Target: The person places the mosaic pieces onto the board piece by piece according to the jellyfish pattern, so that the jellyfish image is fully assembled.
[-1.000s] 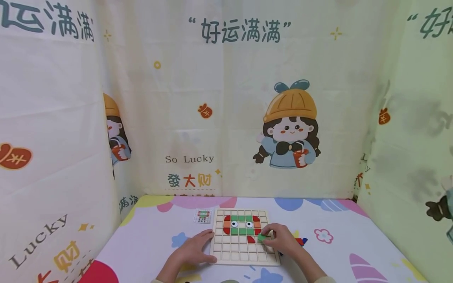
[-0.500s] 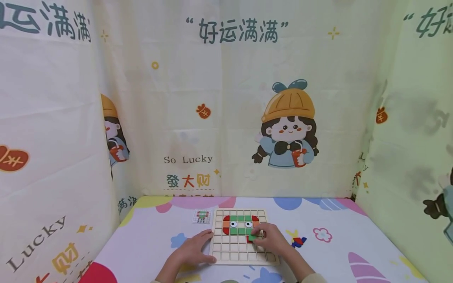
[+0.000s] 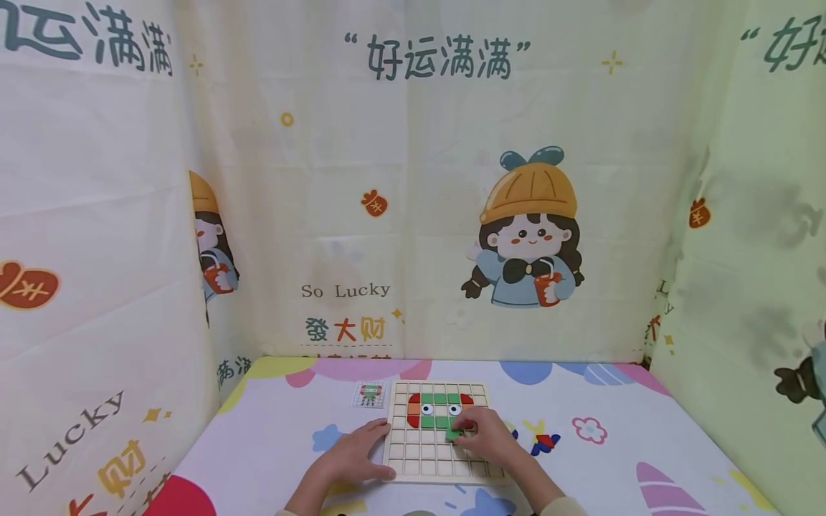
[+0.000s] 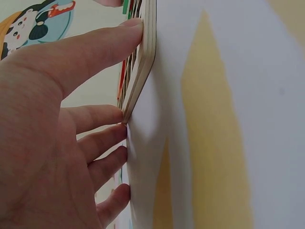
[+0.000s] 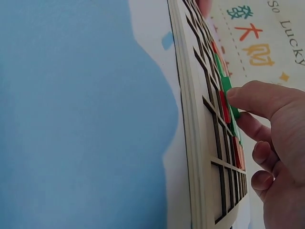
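Observation:
A wooden grid board (image 3: 413, 469) lies on the table, with red, orange and green pieces and two eye tiles (image 3: 426, 409) set in its upper rows. My left hand (image 3: 351, 453) rests against the board's left side, fingers spread and nearly straight; in the left wrist view the thumb (image 4: 95, 52) touches the board's edge. Over the board, my right hand (image 3: 488, 435) pinches a green block (image 5: 227, 85) between thumb and fingertip. A red piece (image 5: 225, 106) sits in the grid right by that block; in the head view it is hidden.
A small picture card (image 3: 370, 394) with a coloured figure on a grid lies at the board's upper left. Loose red and blue pieces (image 3: 546, 443) lie right of the board, partly near my right hand. Printed cloth walls (image 3: 413, 215) surround the table.
My right hand has moved left over the board with the green block, from beside the lower red piece to on or over it. The left hand has stayed in place.

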Demonstrator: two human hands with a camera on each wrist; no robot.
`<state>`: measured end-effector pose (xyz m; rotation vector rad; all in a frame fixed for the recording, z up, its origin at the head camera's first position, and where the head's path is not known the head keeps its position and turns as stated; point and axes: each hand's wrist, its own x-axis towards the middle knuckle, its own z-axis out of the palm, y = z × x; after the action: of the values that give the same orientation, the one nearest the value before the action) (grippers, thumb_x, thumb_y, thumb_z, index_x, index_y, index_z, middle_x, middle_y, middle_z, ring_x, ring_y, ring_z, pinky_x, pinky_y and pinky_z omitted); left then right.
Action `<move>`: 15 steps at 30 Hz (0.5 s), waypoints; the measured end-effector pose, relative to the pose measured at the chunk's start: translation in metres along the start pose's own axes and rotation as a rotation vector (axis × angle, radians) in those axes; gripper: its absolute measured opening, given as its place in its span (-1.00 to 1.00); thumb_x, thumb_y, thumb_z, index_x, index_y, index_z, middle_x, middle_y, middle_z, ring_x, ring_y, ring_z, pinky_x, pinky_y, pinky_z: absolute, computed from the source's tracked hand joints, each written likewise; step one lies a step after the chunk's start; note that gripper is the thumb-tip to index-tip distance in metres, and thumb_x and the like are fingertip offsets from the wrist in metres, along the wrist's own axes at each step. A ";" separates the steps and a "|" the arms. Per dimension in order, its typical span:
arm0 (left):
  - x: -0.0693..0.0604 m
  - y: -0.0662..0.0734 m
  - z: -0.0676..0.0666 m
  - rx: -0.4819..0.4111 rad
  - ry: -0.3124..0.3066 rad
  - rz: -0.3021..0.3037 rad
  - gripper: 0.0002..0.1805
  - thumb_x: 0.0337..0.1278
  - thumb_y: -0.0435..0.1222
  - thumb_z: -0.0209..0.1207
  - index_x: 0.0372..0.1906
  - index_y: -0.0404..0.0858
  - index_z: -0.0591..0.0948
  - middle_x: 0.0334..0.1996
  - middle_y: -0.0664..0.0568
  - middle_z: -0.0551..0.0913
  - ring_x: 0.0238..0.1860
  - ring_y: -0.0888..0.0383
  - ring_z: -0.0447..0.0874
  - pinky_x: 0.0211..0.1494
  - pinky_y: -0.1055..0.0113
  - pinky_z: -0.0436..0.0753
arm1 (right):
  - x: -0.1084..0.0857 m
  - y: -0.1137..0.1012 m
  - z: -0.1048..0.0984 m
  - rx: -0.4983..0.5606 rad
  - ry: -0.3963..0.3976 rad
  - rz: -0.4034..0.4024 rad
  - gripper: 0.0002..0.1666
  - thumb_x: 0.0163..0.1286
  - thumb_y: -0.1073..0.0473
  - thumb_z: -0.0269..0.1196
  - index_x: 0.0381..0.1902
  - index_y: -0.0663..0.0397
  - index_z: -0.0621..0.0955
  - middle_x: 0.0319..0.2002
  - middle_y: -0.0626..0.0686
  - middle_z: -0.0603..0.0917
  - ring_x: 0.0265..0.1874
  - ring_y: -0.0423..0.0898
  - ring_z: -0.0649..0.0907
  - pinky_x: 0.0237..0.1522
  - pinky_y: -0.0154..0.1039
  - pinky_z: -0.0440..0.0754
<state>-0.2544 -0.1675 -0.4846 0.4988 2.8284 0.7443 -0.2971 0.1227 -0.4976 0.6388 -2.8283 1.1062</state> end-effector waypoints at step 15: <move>-0.002 0.001 0.000 0.007 0.004 0.009 -0.07 -0.12 0.12 0.38 0.39 -0.17 0.36 0.44 -0.06 0.30 0.42 -0.22 0.24 0.35 -0.28 0.32 | 0.005 -0.006 0.011 -0.058 0.026 -0.052 -0.92 0.11 0.16 0.45 -0.49 -0.17 0.73 -0.34 -0.23 0.68 -0.13 -0.10 0.62 0.05 -0.02 0.61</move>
<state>-0.2525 -0.1671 -0.4839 0.5118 2.8356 0.7375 -0.2979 0.1094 -0.5010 0.6845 -2.7931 1.0124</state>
